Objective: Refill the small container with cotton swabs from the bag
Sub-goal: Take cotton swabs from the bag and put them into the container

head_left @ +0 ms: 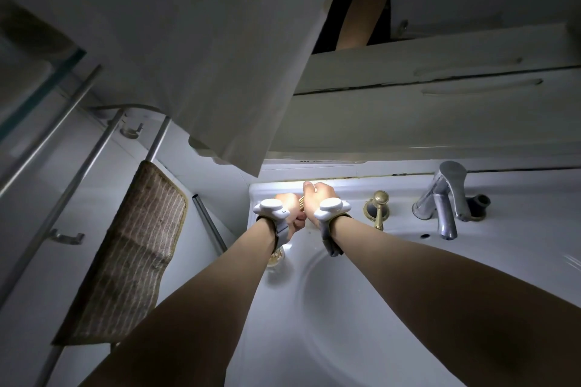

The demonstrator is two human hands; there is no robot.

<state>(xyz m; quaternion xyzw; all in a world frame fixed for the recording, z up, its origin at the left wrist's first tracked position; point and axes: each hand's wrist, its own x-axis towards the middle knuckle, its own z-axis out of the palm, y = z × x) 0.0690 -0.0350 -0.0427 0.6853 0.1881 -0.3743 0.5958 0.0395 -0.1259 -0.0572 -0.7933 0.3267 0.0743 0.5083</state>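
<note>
Sink ledge (345, 195), both hands (301, 207) together, swabs hidden

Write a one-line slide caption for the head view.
Both hands, left hand and right hand, meet at the back left corner of a white sink, beside the chrome tap.

Left hand (290, 209) and right hand (317, 198) together over sink (345, 308) rim, clutching something gold, unclear.

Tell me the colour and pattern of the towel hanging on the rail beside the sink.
The towel is brown with thin pale stripes, seen in the head view.
</note>
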